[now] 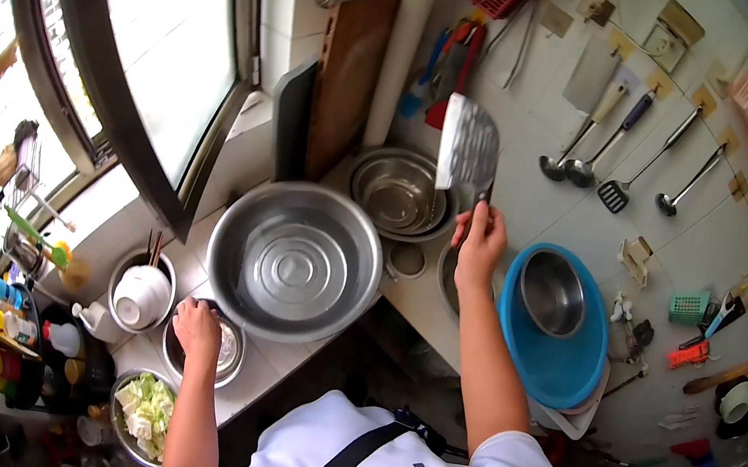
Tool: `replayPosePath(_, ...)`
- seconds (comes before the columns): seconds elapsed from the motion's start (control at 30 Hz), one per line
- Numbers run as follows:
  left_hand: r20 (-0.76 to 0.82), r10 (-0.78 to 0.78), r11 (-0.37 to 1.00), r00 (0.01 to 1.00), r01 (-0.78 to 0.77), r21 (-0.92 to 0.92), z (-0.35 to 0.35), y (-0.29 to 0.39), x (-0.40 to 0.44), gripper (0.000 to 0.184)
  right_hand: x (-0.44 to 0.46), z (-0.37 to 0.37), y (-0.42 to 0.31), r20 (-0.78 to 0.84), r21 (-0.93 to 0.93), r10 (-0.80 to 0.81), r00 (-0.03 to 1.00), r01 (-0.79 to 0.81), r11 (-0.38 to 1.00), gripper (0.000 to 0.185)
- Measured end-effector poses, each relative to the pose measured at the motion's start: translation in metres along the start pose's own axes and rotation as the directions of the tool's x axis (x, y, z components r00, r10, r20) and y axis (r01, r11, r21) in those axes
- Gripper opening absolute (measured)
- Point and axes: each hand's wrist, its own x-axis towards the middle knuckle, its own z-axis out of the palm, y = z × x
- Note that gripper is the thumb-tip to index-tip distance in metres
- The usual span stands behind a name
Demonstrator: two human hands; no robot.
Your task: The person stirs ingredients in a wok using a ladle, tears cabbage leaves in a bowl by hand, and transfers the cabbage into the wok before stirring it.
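Observation:
My right hand is wrapped round the handle of a cleaver, whose wide metal blade points up and away from me and looks wet. Over the rim of a small metal bowl, my left hand is closed with its fingers curled on the edge; the fingertips are partly hidden. Just beyond that bowl stands a large metal basin. Cut cabbage fills another metal bowl at the lower left. A container with white bowls and chopsticks is left of my left hand.
Right of my right arm, a blue plastic basin holds a metal bowl. Stacked metal bowls sit in the corner beside cutting boards. Ladles and a slotted turner hang on the wall. An open window juts in at left.

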Motion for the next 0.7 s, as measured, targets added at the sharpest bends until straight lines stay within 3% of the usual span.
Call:
replayPosePath(0.07,-0.076,0.014,0.994,0.997,-0.022,-0.105,-0.015,0.041,0.021,0.018,0.069,-0.007,-0.025,-0.06,0.002,-0.099,0.993,0.099,0.995,0.028)
replayPosePath(0.2,-0.266,0.206,0.945,0.942,-0.262,-0.196,-0.044,0.129,0.047,0.027,0.195,-0.008,-0.065,-0.076,0.077,-0.177,0.981,0.183,0.98,0.033)
replayPosePath(0.23,-0.18,0.214,0.942,0.96,-0.252,-0.221,-0.049,0.147,0.05,0.036,0.22,-0.006,-0.073,-0.071,0.099,-0.199,0.977,0.205,0.974,0.033)
replayPosePath(0.33,-0.022,0.295,0.925,0.955,-0.291,-0.244,-0.066,0.19,0.046,0.039,0.28,0.002,-0.087,-0.065,0.116,-0.237,0.969,0.244,0.963,0.033)
replayPosePath(0.53,0.085,0.357,0.919,0.93,-0.333,-0.211,-0.051,0.208,0.031,0.042,0.336,0.005,-0.08,-0.168,0.164,-0.179,0.969,0.206,0.965,0.034)
replayPosePath(0.7,0.152,0.339,0.929,0.928,-0.305,-0.211,-0.045,0.203,0.026,0.042,0.355,-0.005,-0.069,-0.129,0.182,-0.205,0.97,0.226,0.957,0.035)
